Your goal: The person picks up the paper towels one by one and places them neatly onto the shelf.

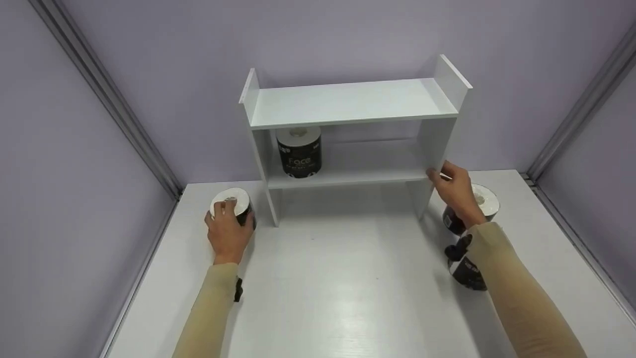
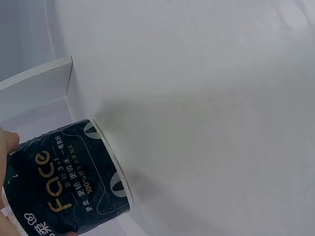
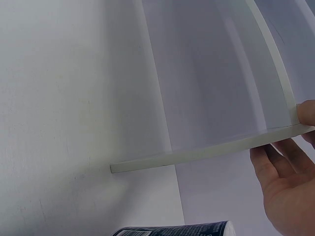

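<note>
Here you are, working at a white table (image 1: pixel 338 278), with lilac walls (image 1: pixel 348 30) rising around you and a white shelf unit (image 1: pixel 348 102) standing against the back. Your right sleeve (image 1: pixel 516 283) is getting in the way, partly covering things on that side. You're looking at four rolls in dark wrappers, counting them all: one to the left of the unit, one inside it, two to its right. Your left hand (image 1: pixel 228 236) is gripping the left roll (image 1: pixel 239 195), fingers curling over its top, thumb pressing its side, while the roll is sitting beside the unit. Your right hand (image 1: pixel 456 191) is pinching the right side panel (image 1: pixel 436 144) near the lower board, its fingers lying along the outer face. Behind that hand the rear right roll (image 1: pixel 488 200) is standing on the table; the near right roll (image 1: pixel 469 276) is seemingly standing too, though your sleeve is hiding much of it. The unit is carrying two boards, and its lower one is holding a single upright roll (image 1: pixel 300 155), toward the left end.
</note>
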`<state>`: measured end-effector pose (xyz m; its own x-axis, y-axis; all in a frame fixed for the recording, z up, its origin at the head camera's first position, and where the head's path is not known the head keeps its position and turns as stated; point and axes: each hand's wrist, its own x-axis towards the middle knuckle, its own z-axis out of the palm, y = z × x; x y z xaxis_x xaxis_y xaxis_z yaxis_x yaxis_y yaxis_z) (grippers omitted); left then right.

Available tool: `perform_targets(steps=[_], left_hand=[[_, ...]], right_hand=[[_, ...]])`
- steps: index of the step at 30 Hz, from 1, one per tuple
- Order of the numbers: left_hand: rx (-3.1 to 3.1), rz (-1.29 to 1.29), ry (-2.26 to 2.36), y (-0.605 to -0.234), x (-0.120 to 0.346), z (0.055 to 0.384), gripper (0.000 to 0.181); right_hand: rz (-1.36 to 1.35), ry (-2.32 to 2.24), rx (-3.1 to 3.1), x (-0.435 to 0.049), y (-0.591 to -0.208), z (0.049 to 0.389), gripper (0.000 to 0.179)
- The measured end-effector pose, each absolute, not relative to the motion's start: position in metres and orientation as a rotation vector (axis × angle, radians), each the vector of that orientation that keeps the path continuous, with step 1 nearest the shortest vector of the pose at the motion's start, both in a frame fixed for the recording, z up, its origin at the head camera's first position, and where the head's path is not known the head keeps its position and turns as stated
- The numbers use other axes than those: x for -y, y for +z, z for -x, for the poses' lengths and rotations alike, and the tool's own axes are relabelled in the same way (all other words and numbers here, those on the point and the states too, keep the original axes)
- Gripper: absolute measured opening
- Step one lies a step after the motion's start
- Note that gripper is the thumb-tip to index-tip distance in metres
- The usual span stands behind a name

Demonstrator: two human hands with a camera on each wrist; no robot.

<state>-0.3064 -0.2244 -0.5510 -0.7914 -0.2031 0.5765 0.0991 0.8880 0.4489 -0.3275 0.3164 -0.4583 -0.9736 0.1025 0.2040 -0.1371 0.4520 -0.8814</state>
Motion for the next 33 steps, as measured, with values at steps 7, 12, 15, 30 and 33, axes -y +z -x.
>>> perform_targets(steps=[7, 12, 15, 30, 33], left_hand=[[2.423, -0.112, -0.68, -0.55, 0.226, 0.306, 0.047], [2.383, -0.057, -0.698, -0.548, 0.227, 0.307, 0.044], [2.374, -0.025, -0.712, -0.547, 0.227, 0.308, 0.043], [2.425, -0.014, -0.723, -0.541, 0.225, 0.304, 0.044], [2.427, 0.004, -0.713, -0.54, 0.224, 0.302, 0.044]], right_hand=[[-0.053, 1.529, 2.483, -0.315, -0.461, 0.328, 0.054], [-0.081, 1.504, 2.475, -0.316, -0.463, 0.328, 0.053], [-0.076, 1.505, 2.467, -0.316, -0.462, 0.328, 0.051], [-0.063, 1.531, 2.474, -0.317, -0.459, 0.328, 0.053], [-0.059, 1.524, 2.476, -0.317, -0.459, 0.328, 0.053]])
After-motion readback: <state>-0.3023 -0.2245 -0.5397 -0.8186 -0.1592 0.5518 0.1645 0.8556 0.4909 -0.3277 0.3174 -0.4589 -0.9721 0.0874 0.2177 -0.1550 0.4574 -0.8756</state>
